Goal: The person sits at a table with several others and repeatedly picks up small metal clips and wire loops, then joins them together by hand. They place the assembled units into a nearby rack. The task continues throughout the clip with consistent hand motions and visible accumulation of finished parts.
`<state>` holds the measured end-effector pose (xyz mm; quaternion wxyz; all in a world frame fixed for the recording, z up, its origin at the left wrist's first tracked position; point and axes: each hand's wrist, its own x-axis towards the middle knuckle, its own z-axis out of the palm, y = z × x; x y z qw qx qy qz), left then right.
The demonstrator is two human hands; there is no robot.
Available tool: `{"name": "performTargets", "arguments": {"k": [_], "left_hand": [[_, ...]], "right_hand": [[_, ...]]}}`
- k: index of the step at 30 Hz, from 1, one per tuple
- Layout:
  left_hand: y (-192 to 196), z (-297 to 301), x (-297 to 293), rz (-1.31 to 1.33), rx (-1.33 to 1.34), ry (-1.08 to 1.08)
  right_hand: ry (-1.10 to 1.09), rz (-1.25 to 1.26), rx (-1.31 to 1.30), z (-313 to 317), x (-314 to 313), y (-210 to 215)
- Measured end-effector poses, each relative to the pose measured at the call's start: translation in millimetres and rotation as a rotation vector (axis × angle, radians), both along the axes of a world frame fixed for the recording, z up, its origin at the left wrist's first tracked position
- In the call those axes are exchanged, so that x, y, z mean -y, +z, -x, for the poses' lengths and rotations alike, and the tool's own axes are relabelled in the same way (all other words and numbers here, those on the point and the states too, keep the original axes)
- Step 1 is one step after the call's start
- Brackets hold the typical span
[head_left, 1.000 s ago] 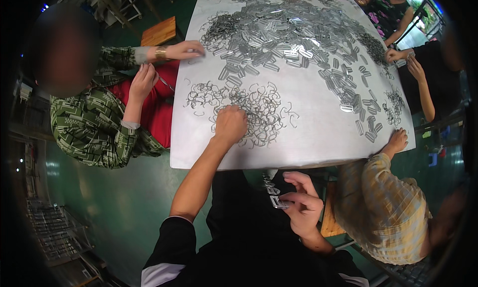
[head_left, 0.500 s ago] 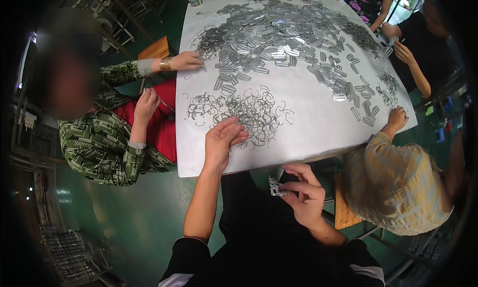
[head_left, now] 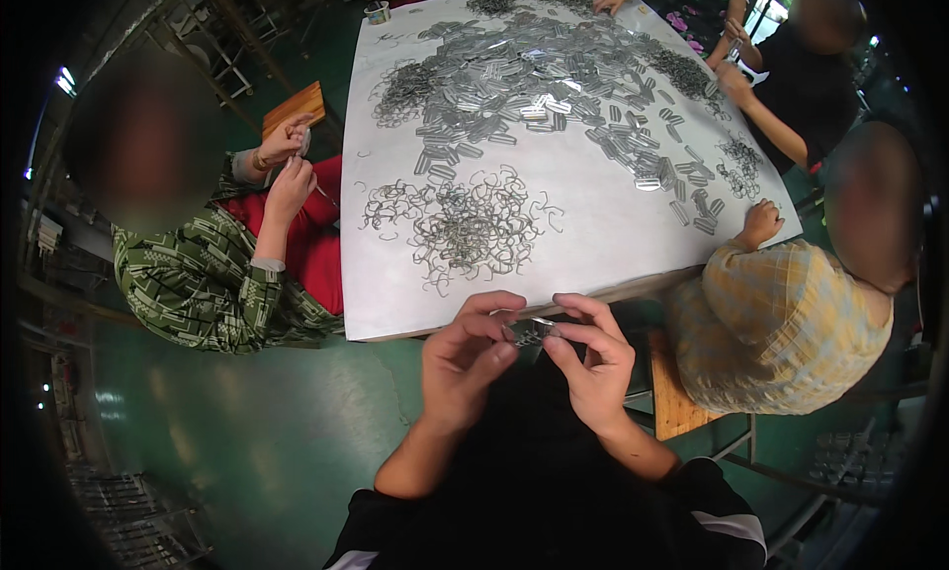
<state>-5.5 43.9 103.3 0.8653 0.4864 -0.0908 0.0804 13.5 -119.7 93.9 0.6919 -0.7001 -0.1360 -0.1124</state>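
In front of my body, just off the table's near edge, a small shiny metal piece with slots (head_left: 534, 330) is held up between my hands. My right hand (head_left: 593, 360) pinches its right end between thumb and fingers. At its left end, the thumb and fingers of my left hand (head_left: 467, 357) are closed together; what lies between them is too small to make out. Beyond my hands, a loose pile of curved wire hooks (head_left: 473, 224) lies on the white-covered table (head_left: 583, 244). Farther back spreads a large heap of flat slotted metal plates (head_left: 494, 81).
A person in a green patterned top (head_left: 188, 293) sits at the left, both hands together. Another in a yellow checked top (head_left: 791, 323) sits at the right on a wooden stool (head_left: 677, 397). More people work along the far right side. Further hook piles (head_left: 403, 93) flank the plates.
My left hand has moved from the hook pile back toward me and meets the metal piece in my right hand. The person on the left has drawn a hand off the table.
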Motion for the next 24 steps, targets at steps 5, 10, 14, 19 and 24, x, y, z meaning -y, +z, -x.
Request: {"name": "performTargets", "arguments": {"k": [5, 10, 14, 19, 24], "left_hand": [[-0.9, 6.8, 17.0, -0.138, 0.095, 0.185], [-2.0, 9.5, 37.5, -0.113, 0.159, 0.278], [-1.0, 4.6, 59.9, -0.097, 0.215, 0.327], [-16.6, 5.8, 65.9, -0.132, 0.274, 0.414], [-16.2, 8.7, 52.5, -0.326, 0.333, 0.464]], "right_hand": [[-0.009, 0.043, 0.034, 8.9, -3.9, 7.5], [-0.054, 0.157, 0.137, 12.3, 0.7, 11.5], [-0.068, 0.253, 0.239, 4.6, 14.9, 16.6], [-0.111, 0.354, 0.401, -2.0, 10.5, 21.1], [-0.168, 0.433, 0.513, -4.0, 0.4, 8.4]]}}
